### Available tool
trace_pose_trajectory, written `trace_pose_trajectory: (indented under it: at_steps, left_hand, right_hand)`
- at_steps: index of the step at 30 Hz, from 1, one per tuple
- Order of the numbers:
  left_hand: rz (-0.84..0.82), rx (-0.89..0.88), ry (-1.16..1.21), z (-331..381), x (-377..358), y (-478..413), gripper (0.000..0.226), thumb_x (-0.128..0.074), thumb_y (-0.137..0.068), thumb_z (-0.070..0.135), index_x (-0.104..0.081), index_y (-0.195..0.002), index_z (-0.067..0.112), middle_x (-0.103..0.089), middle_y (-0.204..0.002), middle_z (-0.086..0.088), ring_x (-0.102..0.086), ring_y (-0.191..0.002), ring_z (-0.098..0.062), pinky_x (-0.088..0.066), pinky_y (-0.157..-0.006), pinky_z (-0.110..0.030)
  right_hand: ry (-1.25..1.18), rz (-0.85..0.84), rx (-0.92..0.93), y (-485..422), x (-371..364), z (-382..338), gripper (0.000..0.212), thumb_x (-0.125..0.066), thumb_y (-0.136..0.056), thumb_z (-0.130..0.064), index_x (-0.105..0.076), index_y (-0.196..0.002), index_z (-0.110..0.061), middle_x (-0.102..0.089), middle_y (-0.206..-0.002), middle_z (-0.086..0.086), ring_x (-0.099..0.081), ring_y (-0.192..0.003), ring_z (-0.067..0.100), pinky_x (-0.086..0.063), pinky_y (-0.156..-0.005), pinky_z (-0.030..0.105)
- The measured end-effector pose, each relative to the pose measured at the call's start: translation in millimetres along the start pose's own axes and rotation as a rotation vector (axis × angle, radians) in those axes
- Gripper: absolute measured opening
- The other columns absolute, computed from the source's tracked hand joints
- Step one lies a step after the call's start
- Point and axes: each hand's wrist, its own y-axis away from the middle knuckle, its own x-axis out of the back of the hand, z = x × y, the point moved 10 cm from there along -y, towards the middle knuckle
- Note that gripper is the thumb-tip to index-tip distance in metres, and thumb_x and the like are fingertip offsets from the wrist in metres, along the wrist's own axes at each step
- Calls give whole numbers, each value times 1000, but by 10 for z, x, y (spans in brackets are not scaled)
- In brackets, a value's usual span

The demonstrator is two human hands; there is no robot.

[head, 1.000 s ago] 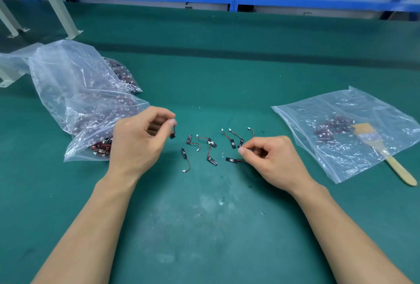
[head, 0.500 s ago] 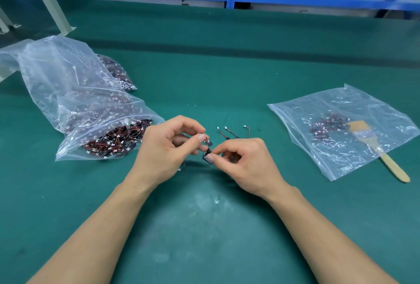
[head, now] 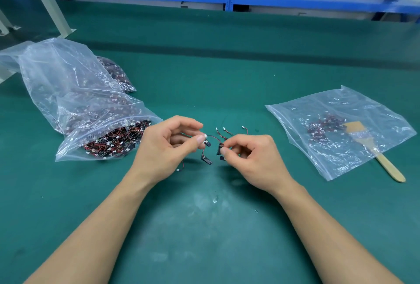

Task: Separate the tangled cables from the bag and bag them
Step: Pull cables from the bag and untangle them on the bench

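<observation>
A cluster of short red-and-black cables [head: 206, 160] hangs between the two hands just above the green table [head: 204, 226]. The left hand [head: 168, 147] pinches one lead between thumb and forefinger tip, with black connectors dangling just below those fingers, and the right hand [head: 250, 158] clamps another black connector between thumb and forefinger, its other fingers curled. A few loose cables [head: 227, 132] lie on the table just beyond the fingertips; the full bag [head: 68, 74] of tangled cables lies at left, mouth near the left hand, and the flat bag [head: 341, 163] holding a few cables lies well apart at right, overlapped by a wooden-handled brush [head: 386, 165].
</observation>
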Motion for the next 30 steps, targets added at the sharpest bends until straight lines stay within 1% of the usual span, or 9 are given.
trace_pose_trajectory:
  at_steps: [4,8,10,13,15,17,21,24,30]
  left_hand:
    - [106,-18,-112,-4,199,-20,13,-77,-85,12,-71,-92,21,-76,-83,1,-75,-75,-17,-61,-70,-35]
    - [161,-31,-215,12,307,-37,19,-76,-86,8,-71,-87,27,-75,-78,6,-73,-67,-14,-55,-59,-22]
    - [185,-47,-250,43,345,-34,20,-76,-85,11,-70,-84,30,-74,-76,8,-72,-64,-14,-52,-58,-17]
    - [198,-50,-275,54,372,-28,11,-73,-81,21,-70,-83,31,-73,-75,11,-69,-61,-15,-55,-59,-24]
    - [196,-49,-295,41,377,-29,15,-75,-84,15,-71,-83,29,-73,-73,12,-67,-61,-13,-56,-60,-32]
    - [196,-50,-329,32,393,-35,21,-75,-86,9,-71,-83,29,-72,-72,14,-64,-59,-10,-55,-60,-33]
    - [193,-65,-363,28,420,-51,20,-74,-86,11,-70,-81,30,-72,-71,14,-62,-57,-8,-52,-58,-26]
    - [195,-71,-360,19,438,-52,9,-71,-82,23,-71,-80,31,-71,-71,11,-61,-56,-9,-50,-58,-20]
    - [180,-92,-453,-9,462,-57,4,-69,-82,28,-71,-80,30,-70,-72,15,-61,-59,-11,-47,-60,-17]
  right_hand:
    - [15,49,-106,1,326,220,29,-72,-88,-8,-68,-70,-30,-52,-53,-15,-42,-50,8,-36,-52,18]
    - [90,63,-189,34,530,419,32,-69,-89,-6,-66,-65,-27,-48,-49,-13,-40,-50,8,-35,-50,19]
    - [145,35,-223,56,549,489,30,-69,-88,-7,-65,-63,-24,-49,-48,-10,-40,-49,8,-34,-49,19]
    - [214,-4,-244,77,557,537,26,-69,-84,-8,-67,-62,-22,-55,-50,-2,-42,-47,6,-36,-49,14]
    - [267,-37,-253,88,548,557,24,-70,-82,-10,-67,-61,-21,-56,-50,0,-44,-46,6,-38,-51,15]
    - [322,-81,-272,105,521,589,22,-70,-82,-14,-67,-62,-21,-56,-49,-4,-45,-47,6,-41,-53,22]
    - [395,-128,-286,119,480,608,20,-69,-81,-18,-66,-62,-22,-59,-50,-11,-50,-49,7,-43,-55,24]
    - [429,-142,-265,112,454,573,21,-70,-79,-19,-64,-60,-23,-58,-50,-14,-51,-50,6,-47,-56,27]
    - [432,-157,-259,102,443,556,24,-75,-79,-26,-63,-58,-25,-57,-49,-15,-51,-50,7,-49,-58,30]
